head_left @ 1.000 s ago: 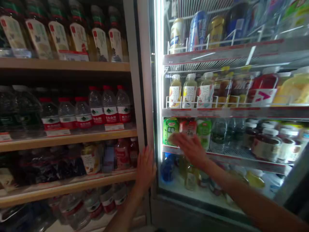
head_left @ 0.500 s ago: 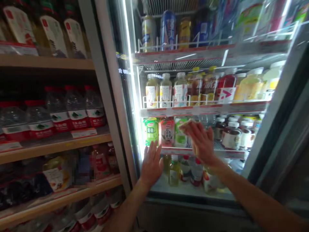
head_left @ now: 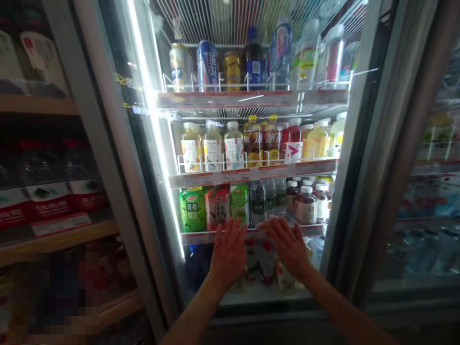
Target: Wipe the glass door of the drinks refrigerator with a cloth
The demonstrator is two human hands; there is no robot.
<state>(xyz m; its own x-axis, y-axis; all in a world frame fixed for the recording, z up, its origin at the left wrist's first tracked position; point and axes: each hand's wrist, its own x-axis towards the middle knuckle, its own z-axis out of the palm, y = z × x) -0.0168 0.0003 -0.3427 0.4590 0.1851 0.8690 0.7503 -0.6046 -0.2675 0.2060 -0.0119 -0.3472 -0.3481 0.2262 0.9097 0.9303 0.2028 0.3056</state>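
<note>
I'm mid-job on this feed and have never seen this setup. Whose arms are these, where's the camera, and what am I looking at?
No machine here: these are a person's bare left hand and right hand, seen from a camera on that person's head, facing forward and down. Both hands reach toward a tall, brightly lit metal-framed drinks cooler. Nearest the left fingers are a red-pink bottle and a light-green bottle. Clear plastic bottles stand just beyond the right fingertips. The left hand shows nothing held; the right is too blurred to be sure, as is any contact.
</note>
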